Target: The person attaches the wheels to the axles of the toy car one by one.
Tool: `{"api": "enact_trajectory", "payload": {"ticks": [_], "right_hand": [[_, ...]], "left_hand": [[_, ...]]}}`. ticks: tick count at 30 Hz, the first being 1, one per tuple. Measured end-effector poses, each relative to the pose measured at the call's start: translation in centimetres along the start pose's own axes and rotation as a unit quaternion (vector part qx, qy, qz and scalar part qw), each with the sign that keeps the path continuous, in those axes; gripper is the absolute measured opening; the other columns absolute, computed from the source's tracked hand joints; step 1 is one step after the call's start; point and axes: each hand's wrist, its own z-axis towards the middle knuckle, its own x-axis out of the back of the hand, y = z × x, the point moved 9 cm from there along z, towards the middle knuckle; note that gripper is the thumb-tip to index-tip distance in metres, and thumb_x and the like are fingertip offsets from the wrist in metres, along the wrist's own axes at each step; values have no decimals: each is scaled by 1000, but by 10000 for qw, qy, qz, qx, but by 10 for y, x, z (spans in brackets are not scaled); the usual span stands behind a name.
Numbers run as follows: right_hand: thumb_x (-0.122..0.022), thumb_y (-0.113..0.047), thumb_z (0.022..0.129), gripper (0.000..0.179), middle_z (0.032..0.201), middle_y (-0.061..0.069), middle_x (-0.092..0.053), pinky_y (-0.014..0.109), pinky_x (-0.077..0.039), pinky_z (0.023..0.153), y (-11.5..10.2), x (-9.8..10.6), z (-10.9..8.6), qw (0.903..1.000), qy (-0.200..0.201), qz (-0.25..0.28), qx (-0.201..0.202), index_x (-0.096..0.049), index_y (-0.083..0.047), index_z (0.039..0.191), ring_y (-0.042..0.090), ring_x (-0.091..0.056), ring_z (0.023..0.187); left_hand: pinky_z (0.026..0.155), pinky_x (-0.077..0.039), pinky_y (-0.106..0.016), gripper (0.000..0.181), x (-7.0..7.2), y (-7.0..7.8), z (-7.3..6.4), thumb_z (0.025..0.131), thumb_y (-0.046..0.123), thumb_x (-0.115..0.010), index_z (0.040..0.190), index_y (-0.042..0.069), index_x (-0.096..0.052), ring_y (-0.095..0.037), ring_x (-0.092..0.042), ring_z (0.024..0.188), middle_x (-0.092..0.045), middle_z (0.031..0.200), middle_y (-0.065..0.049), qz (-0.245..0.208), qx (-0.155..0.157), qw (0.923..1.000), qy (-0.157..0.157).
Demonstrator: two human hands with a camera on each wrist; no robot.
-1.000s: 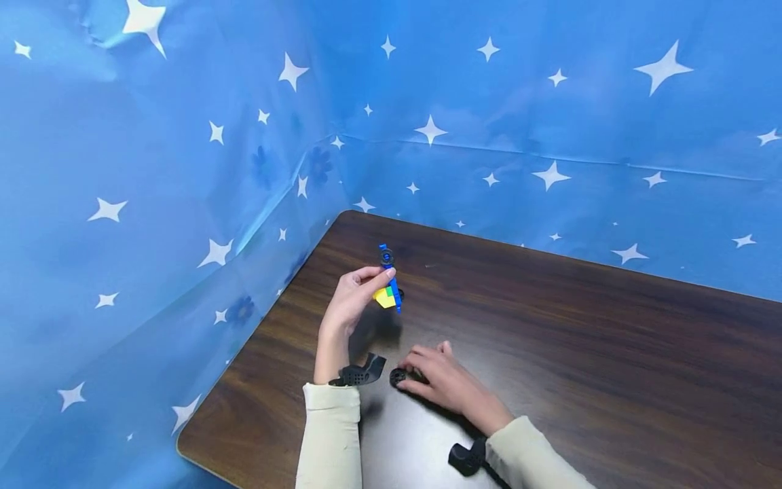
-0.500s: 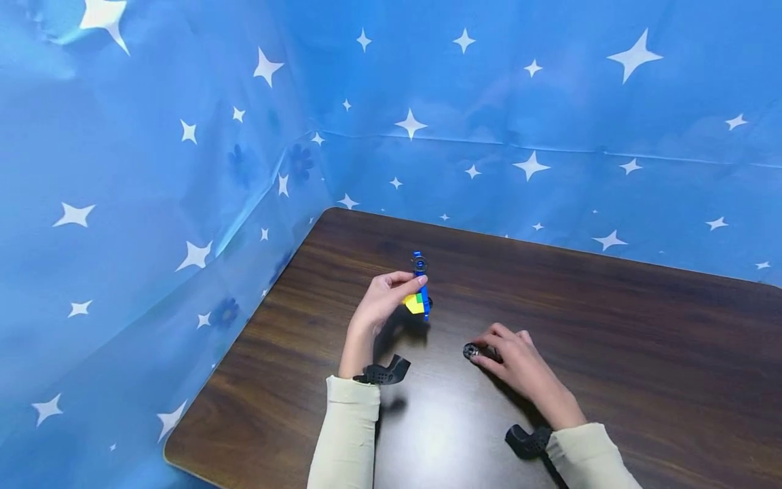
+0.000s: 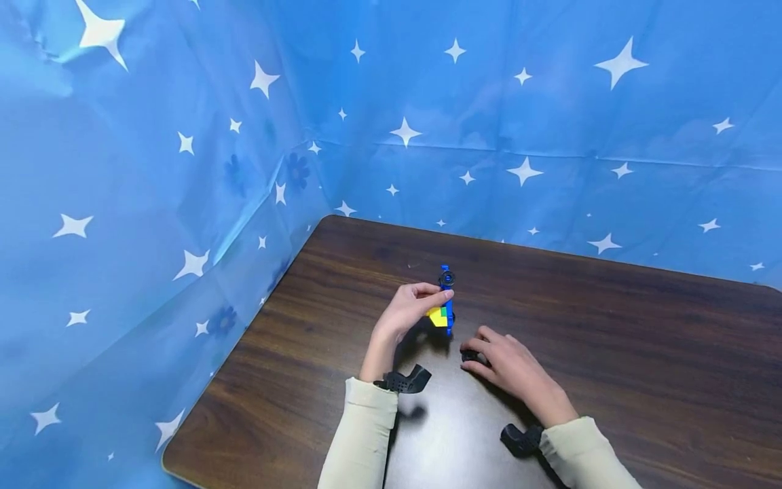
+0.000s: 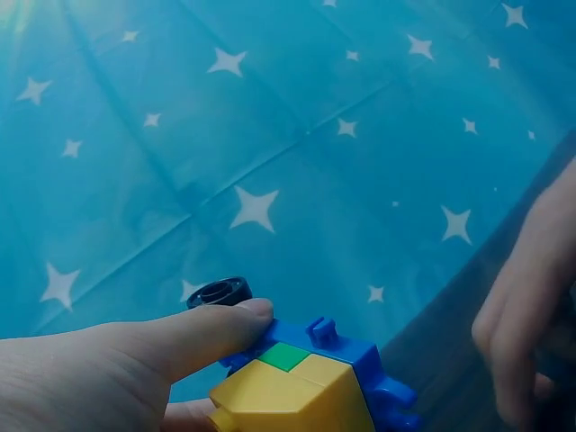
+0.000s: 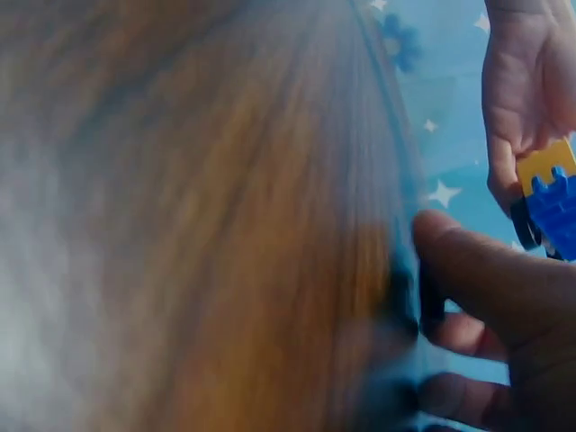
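My left hand (image 3: 406,312) pinches a toy made of building blocks (image 3: 448,309) between thumb and fingers, above the table. Its blue base carries yellow blocks (image 4: 288,396) and a green block (image 4: 284,356). A black wheel (image 4: 219,292) sits on the base near my left thumb tip. To the right and slightly nearer, my right hand (image 3: 510,367) pinches a loose black wheel (image 3: 470,355) between thumb and fingertips. This wheel (image 5: 431,301) shows edge-on in the right wrist view, apart from the toy. My fingers partly cover both things.
A dark wooden table (image 3: 611,339) with rounded corners lies below both hands. Blue cloth with white stars (image 3: 550,115) hangs along its left and far sides. Black wrist cameras (image 3: 406,380) are strapped to both wrists.
My left hand has moved right with the toy. My right hand has moved right with the wheel, then slightly back left, and the wheel has turned. The head view has shifted a little.
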Motion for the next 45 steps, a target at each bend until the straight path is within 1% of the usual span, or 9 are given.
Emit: {"api": "enact_trajectory", "payload": {"ticks": [3,6,10,14,17,23,29,40,45], "right_hand": [[-73,-37,98,26,104,-7,-62,32,-51,72,4,1,-2,9993,-42,292,-209,-74,-20,117,3,-51,75],[-75,-28,98,25,109,-1,-66,32,-57,74,13,6,-6,9934,102,1033,-486,-72,-14,119,7,-62,83],[-75,-12,96,27,115,8,-71,36,-62,82,29,11,-11,9715,317,2156,-937,-68,-8,122,21,-75,98],[-73,-7,97,30,123,17,-72,39,-62,88,42,11,-17,9522,350,2704,-1379,-64,-6,126,31,-75,110],[-72,-9,98,36,127,20,-72,43,-61,90,45,14,-20,9565,452,2525,-1388,-65,-3,132,33,-74,112],[-76,-16,95,36,126,15,-71,52,-54,97,51,23,-28,9748,947,1534,-1317,-72,-5,129,34,-68,115],[-79,-20,93,31,114,11,-68,46,-35,81,68,23,-42,9702,1088,1203,-1798,-76,-9,122,30,-62,99],[-80,-24,93,32,107,7,-63,42,-31,82,79,22,-46,9684,936,1368,-1861,-75,-10,122,18,-55,88],[-79,-22,94,27,103,5,-64,40,-38,82,81,23,-46,9709,1057,1298,-1715,-77,-10,118,16,-57,86]], "left_hand": [[109,-48,-53,51,-5,-2,0,96,45,-74,128,5,-70,-25,-60,112,-68,131,-13,-2,3,10000,-82],[108,-49,-52,51,-8,-2,0,96,44,-74,128,5,-70,-25,-61,112,-68,131,-13,26,-15,9999,-113],[107,-51,-47,51,-10,0,2,95,45,-75,127,6,-71,-24,-62,113,-69,130,-12,110,-31,9999,-106],[106,-51,-45,51,-13,2,4,95,46,-75,128,7,-71,-24,-61,114,-69,131,-11,183,-41,9997,-144],[105,-51,-45,51,-14,4,6,95,46,-75,127,7,-71,-24,-61,114,-68,131,-11,160,-36,9997,-164],[108,-50,-47,50,-18,6,6,95,45,-75,127,7,-71,-25,-61,116,-68,132,-11,148,-56,9997,-177],[106,-51,-47,51,-21,5,7,94,44,-76,128,6,-71,-24,-61,112,-68,130,-11,145,-25,9998,-156],[106,-51,-48,52,-25,8,11,94,45,-77,128,6,-71,-24,-61,112,-68,130,-11,186,-21,9997,-183],[106,-50,-51,49,-25,10,14,95,43,-76,126,6,-72,-24,-61,110,-68,129,-12,111,-91,9998,-133]]}}
